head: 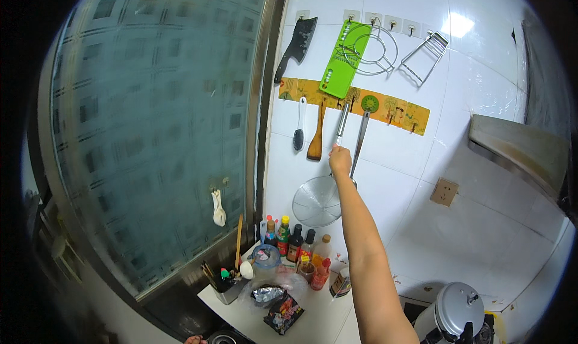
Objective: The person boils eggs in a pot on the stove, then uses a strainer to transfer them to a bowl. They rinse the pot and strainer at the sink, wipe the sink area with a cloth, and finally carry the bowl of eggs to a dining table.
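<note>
My right hand (340, 159) reaches up to the tiled wall and is closed around the lower handle of a wire-mesh skimmer (316, 201). The skimmer's metal handle (343, 120) runs up to the row of hooks, and its round mesh hangs below my fist. Just right of the hand is a long-handled metal ladle (361, 138), its bowl mostly hidden by my arm. Left of it hang a wooden spatula (315, 145) and a white-handled brush (300, 127). Only a bit of my left hand (195, 340) shows at the bottom edge, so its grip cannot be made out.
Above hang a cleaver (300, 39), a green grater (344, 64), a wire rack (384, 50) and a metal plate clamp (429, 55). Below, several sauce bottles (295, 242) and a utensil holder (228, 293) stand on the counter (253, 319). A pressure cooker (456, 305) and range hood (519, 149) are at right.
</note>
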`<act>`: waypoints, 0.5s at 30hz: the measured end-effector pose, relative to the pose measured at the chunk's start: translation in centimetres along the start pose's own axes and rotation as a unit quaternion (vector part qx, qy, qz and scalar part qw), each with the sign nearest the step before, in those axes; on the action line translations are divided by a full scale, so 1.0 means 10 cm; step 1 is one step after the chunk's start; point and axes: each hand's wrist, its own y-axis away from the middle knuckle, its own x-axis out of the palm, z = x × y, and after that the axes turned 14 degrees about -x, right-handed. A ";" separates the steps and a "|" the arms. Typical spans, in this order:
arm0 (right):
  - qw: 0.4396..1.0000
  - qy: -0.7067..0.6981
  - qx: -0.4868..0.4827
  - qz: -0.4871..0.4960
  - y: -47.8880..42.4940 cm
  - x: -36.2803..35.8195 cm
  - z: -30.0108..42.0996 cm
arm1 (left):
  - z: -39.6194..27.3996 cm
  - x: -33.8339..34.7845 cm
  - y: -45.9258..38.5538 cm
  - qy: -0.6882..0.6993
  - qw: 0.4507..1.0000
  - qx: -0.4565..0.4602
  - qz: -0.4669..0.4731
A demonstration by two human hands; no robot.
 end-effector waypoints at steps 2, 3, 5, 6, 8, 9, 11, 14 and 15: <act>1.000 -0.006 -0.007 -0.004 0.03 0.12 0.04 | -0.04 -0.05 -0.23 0.009 1.000 -0.021 0.010; 1.000 -0.010 -0.020 -0.010 0.05 0.16 0.03 | -0.08 -0.04 -0.30 0.005 0.999 -0.035 0.002; 0.999 -0.017 -0.044 -0.020 0.13 0.24 0.03 | -0.11 0.02 -0.41 0.026 0.999 -0.029 0.017; 0.998 -0.028 -0.045 -0.019 0.17 0.25 0.02 | -0.13 0.08 -0.45 0.037 0.999 -0.027 0.026; 0.997 -0.043 -0.051 -0.036 0.14 0.35 -0.07 | -0.16 0.18 -0.49 0.030 0.998 -0.028 0.049; 0.996 -0.052 -0.053 -0.046 0.13 0.37 -0.09 | -0.20 0.20 -0.51 0.025 0.998 -0.027 0.060; 0.996 -0.072 -0.026 -0.041 0.13 0.41 -0.14 | -0.16 0.16 -0.61 0.012 0.997 -0.011 0.070; 0.997 -0.050 -0.033 -0.055 0.14 0.52 -0.34 | -0.20 0.28 -0.69 0.009 0.995 -0.053 0.080; 0.996 -0.052 -0.049 -0.054 0.23 0.54 -0.33 | -0.16 0.26 -0.71 0.009 0.995 -0.054 0.083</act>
